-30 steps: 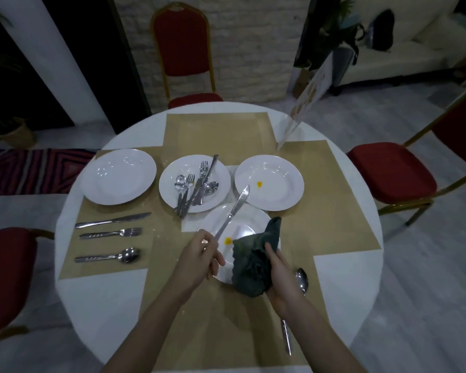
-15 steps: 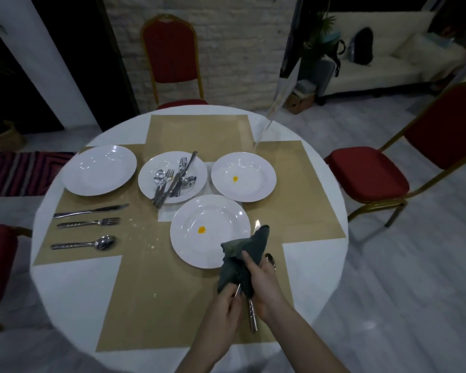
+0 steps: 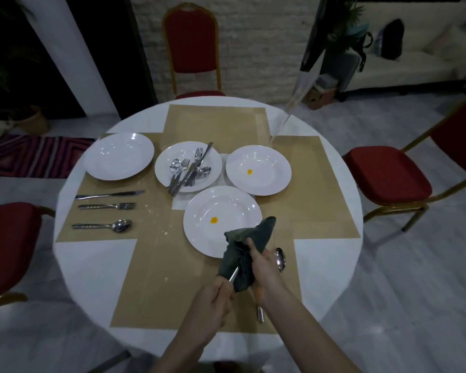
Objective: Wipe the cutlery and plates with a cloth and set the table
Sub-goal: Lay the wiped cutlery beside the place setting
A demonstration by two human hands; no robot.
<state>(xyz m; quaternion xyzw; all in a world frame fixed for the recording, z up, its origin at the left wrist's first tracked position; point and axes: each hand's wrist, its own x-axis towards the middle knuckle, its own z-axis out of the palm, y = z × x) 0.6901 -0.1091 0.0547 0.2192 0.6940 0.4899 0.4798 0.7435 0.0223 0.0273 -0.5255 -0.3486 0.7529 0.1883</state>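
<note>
Round table [image 3: 92,278] holds plates, cutlery beside cloth-wrapped knife [image 3: 234,277].

Two forearms enter from the bottom edge, both bare to the frame edge: no sleeves or cuffs in view. Left hand [image 3: 213,297] and right hand [image 3: 267,275] bare, no gloves. No ring, watch or band visible on either wrist. Lighting dim; finer detail such as nails cannot be made out
</note>
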